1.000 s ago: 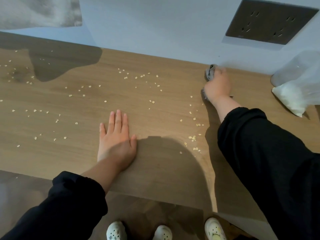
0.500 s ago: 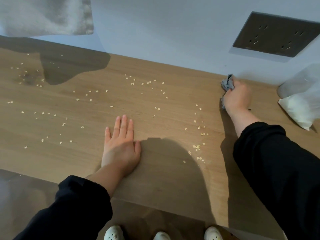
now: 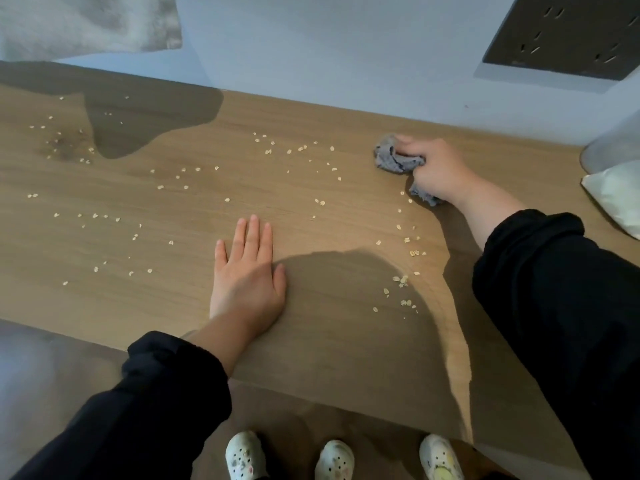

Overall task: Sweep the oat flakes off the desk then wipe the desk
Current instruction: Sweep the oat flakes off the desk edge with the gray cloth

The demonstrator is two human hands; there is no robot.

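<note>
A wooden desk (image 3: 329, 341) stands against a pale blue wall (image 3: 329, 57), with a person at its near edge. The left hand (image 3: 246, 275) lies palm down on the wood, fingers (image 3: 254, 233) straight and close together, holding nothing. To the right of the left hand and farther back, close to the wall, the right hand (image 3: 436, 171) presses a crumpled grey cloth (image 3: 394, 159) onto the desk, its fingers curled tightly around it. Oat flakes (image 3: 403, 280) lie scattered around the left hand: a loose trail to its right leading back toward the cloth, a sprinkle behind it, and more spread out to its left. Far to the right of the left hand sits a clear plastic bag (image 3: 616, 199) with white contents. Both arms wear black sleeves (image 3: 166, 403).
</note>
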